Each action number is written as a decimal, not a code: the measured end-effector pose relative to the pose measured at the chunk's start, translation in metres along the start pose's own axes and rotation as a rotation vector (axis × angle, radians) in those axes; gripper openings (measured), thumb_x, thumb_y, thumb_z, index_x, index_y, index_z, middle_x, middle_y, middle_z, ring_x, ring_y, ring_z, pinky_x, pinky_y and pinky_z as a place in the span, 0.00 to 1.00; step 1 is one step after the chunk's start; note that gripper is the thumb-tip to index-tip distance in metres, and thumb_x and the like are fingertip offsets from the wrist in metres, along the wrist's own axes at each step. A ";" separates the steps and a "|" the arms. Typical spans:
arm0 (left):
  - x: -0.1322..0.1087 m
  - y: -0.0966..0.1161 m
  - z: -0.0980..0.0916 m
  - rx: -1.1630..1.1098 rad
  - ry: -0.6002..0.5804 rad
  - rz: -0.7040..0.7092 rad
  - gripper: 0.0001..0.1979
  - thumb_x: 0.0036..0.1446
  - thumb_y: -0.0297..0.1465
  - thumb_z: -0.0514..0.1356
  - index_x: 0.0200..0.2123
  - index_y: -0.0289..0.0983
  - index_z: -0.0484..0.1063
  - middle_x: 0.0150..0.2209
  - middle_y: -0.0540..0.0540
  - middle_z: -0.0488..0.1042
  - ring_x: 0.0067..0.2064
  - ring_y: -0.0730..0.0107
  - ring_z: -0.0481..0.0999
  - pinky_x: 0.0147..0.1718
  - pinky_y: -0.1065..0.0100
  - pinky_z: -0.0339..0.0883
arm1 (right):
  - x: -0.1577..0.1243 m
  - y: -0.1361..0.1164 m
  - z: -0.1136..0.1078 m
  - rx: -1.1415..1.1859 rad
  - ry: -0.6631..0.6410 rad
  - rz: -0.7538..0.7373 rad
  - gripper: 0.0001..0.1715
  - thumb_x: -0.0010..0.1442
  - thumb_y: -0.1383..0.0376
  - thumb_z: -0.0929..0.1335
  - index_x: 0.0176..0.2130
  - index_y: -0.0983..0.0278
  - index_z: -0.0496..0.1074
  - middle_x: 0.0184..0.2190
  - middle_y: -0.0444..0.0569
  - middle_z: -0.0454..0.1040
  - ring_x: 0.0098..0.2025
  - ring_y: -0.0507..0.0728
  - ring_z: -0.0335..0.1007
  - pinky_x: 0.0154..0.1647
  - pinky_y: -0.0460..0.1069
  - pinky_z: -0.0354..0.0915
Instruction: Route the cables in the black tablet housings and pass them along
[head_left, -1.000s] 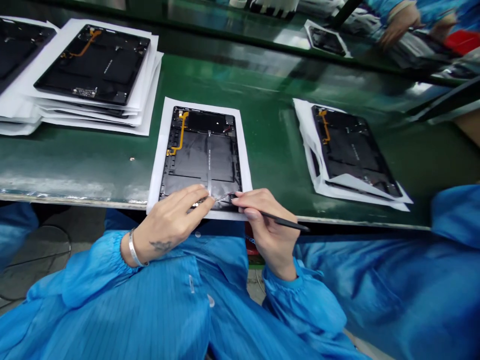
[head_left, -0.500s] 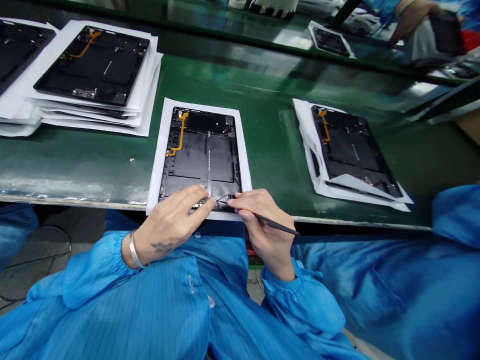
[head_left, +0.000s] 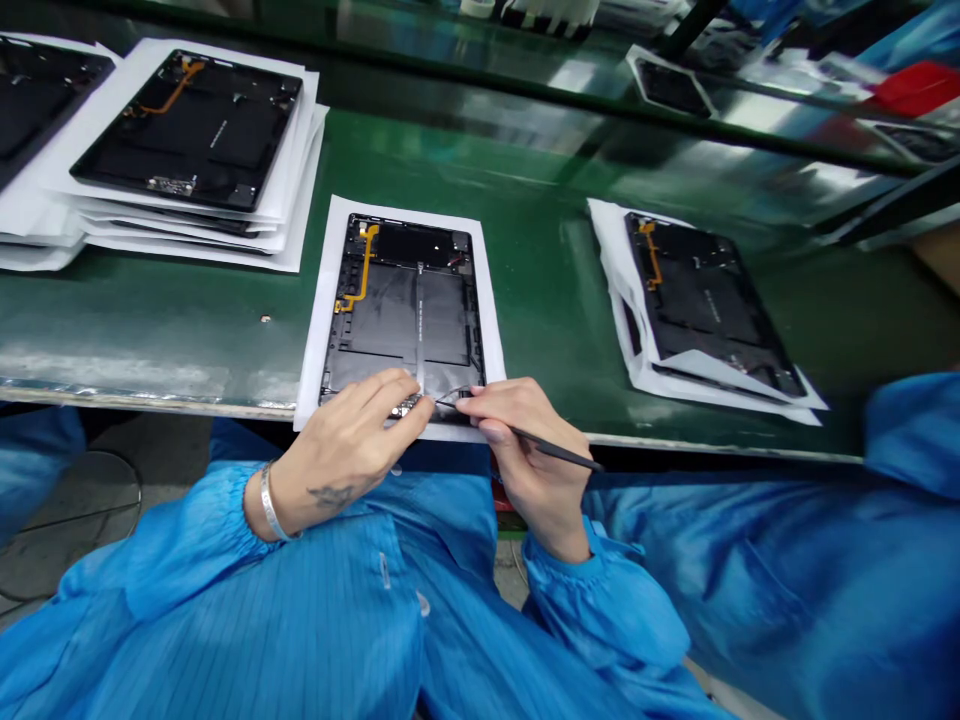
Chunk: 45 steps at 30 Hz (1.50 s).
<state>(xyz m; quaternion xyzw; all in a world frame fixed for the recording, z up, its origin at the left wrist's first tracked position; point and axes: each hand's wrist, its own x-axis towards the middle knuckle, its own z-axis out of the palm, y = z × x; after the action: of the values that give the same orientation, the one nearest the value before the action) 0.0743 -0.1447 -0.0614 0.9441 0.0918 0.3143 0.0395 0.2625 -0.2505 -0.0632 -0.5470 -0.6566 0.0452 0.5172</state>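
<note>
View: head camera, looking down at your hands over the desk [head_left: 187, 335].
Left hand [head_left: 345, 450]: fingers together, tips resting on the lower edge of the tablet back housing [head_left: 401, 310]; whether they grip anything, you cannot tell.
Right hand [head_left: 529, 450]: clamped on slim black tweezers [head_left: 559, 452], tip reaching left toward your left fingertips, beside a thin wire [head_left: 456, 397].
Tablet back housing: directly ahead of both hands, flat on a white sheet [head_left: 324, 300], orange flex cable [head_left: 364, 265] upper left.
Beyond left hand: a stacked housing [head_left: 187, 130] on white sheets, farther ahead.
Beyond right hand: another housing [head_left: 703, 295] on crumpled white sheets.
</note>
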 end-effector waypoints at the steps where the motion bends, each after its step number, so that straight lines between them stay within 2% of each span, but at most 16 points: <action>1: 0.000 0.000 0.000 -0.001 0.001 0.001 0.12 0.64 0.20 0.58 0.50 0.27 0.74 0.48 0.34 0.78 0.52 0.50 0.79 0.46 0.56 0.80 | 0.000 0.000 0.000 -0.002 -0.003 0.000 0.12 0.66 0.72 0.67 0.45 0.59 0.78 0.37 0.47 0.80 0.42 0.57 0.74 0.46 0.55 0.70; 10: 0.000 0.000 0.000 -0.004 0.005 -0.007 0.12 0.65 0.21 0.57 0.50 0.27 0.74 0.48 0.34 0.78 0.53 0.51 0.79 0.46 0.57 0.80 | 0.005 -0.003 -0.005 -0.001 -0.083 0.011 0.12 0.65 0.74 0.68 0.44 0.61 0.78 0.37 0.48 0.79 0.41 0.56 0.73 0.45 0.53 0.69; 13: 0.000 -0.001 0.000 -0.006 -0.001 0.011 0.11 0.65 0.22 0.57 0.50 0.27 0.74 0.47 0.34 0.78 0.52 0.50 0.79 0.46 0.56 0.80 | 0.020 0.001 -0.013 0.028 -0.197 -0.002 0.10 0.65 0.72 0.68 0.43 0.61 0.78 0.36 0.47 0.79 0.41 0.56 0.72 0.44 0.52 0.69; 18: 0.001 -0.002 0.000 0.002 0.005 0.012 0.11 0.64 0.21 0.58 0.49 0.28 0.75 0.46 0.35 0.79 0.51 0.51 0.80 0.45 0.57 0.80 | 0.053 0.020 -0.028 0.129 -0.484 -0.067 0.07 0.67 0.68 0.68 0.42 0.61 0.79 0.34 0.47 0.80 0.40 0.56 0.72 0.44 0.53 0.69; 21: 0.001 -0.001 0.001 0.000 0.012 -0.007 0.11 0.64 0.21 0.58 0.49 0.29 0.75 0.46 0.36 0.79 0.52 0.52 0.80 0.45 0.58 0.80 | 0.063 0.031 -0.031 0.183 -0.540 -0.061 0.08 0.67 0.66 0.68 0.40 0.60 0.79 0.34 0.46 0.81 0.40 0.56 0.72 0.48 0.54 0.70; 25: 0.001 0.000 0.002 -0.018 0.027 -0.020 0.11 0.64 0.21 0.58 0.48 0.29 0.75 0.45 0.37 0.80 0.51 0.52 0.80 0.45 0.58 0.80 | 0.060 0.038 -0.035 0.234 -0.483 0.000 0.08 0.67 0.65 0.69 0.40 0.57 0.80 0.35 0.44 0.82 0.38 0.55 0.73 0.57 0.57 0.68; 30: 0.003 -0.001 0.001 -0.029 0.034 -0.026 0.10 0.64 0.20 0.58 0.46 0.29 0.76 0.45 0.36 0.80 0.50 0.52 0.81 0.44 0.58 0.80 | 0.049 0.041 -0.044 0.213 -0.381 0.158 0.09 0.67 0.64 0.69 0.41 0.55 0.82 0.32 0.44 0.80 0.40 0.56 0.73 0.57 0.58 0.70; 36: 0.002 -0.002 0.002 -0.032 0.030 -0.023 0.11 0.65 0.21 0.56 0.48 0.29 0.75 0.45 0.37 0.80 0.50 0.53 0.81 0.43 0.58 0.81 | 0.037 0.035 -0.048 0.245 -0.265 0.325 0.10 0.67 0.62 0.68 0.38 0.56 0.82 0.31 0.45 0.76 0.38 0.55 0.73 0.59 0.59 0.72; 39: 0.001 -0.002 0.002 -0.027 0.027 -0.027 0.11 0.64 0.21 0.57 0.48 0.29 0.75 0.46 0.37 0.80 0.51 0.54 0.80 0.44 0.58 0.81 | 0.029 0.030 -0.046 0.247 -0.186 0.340 0.11 0.67 0.62 0.68 0.38 0.57 0.82 0.29 0.45 0.74 0.39 0.55 0.73 0.58 0.60 0.73; 43: -0.001 -0.004 -0.002 -0.040 -0.014 -0.017 0.12 0.65 0.22 0.56 0.50 0.29 0.74 0.48 0.37 0.79 0.53 0.53 0.79 0.47 0.58 0.80 | 0.017 0.018 -0.036 0.212 0.041 0.263 0.11 0.68 0.62 0.67 0.40 0.56 0.81 0.29 0.45 0.74 0.39 0.56 0.72 0.54 0.60 0.75; 45: 0.000 -0.005 -0.006 -0.035 -0.041 -0.006 0.12 0.66 0.22 0.56 0.51 0.30 0.74 0.49 0.37 0.79 0.54 0.54 0.79 0.48 0.59 0.79 | 0.013 0.010 -0.028 0.194 0.047 0.214 0.11 0.68 0.62 0.67 0.41 0.56 0.81 0.32 0.47 0.78 0.40 0.57 0.74 0.53 0.60 0.75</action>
<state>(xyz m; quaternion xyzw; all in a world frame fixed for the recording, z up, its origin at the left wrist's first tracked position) 0.0702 -0.1393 -0.0576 0.9491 0.0882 0.2964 0.0589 0.2917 -0.2511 -0.0485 -0.5623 -0.5748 0.1506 0.5751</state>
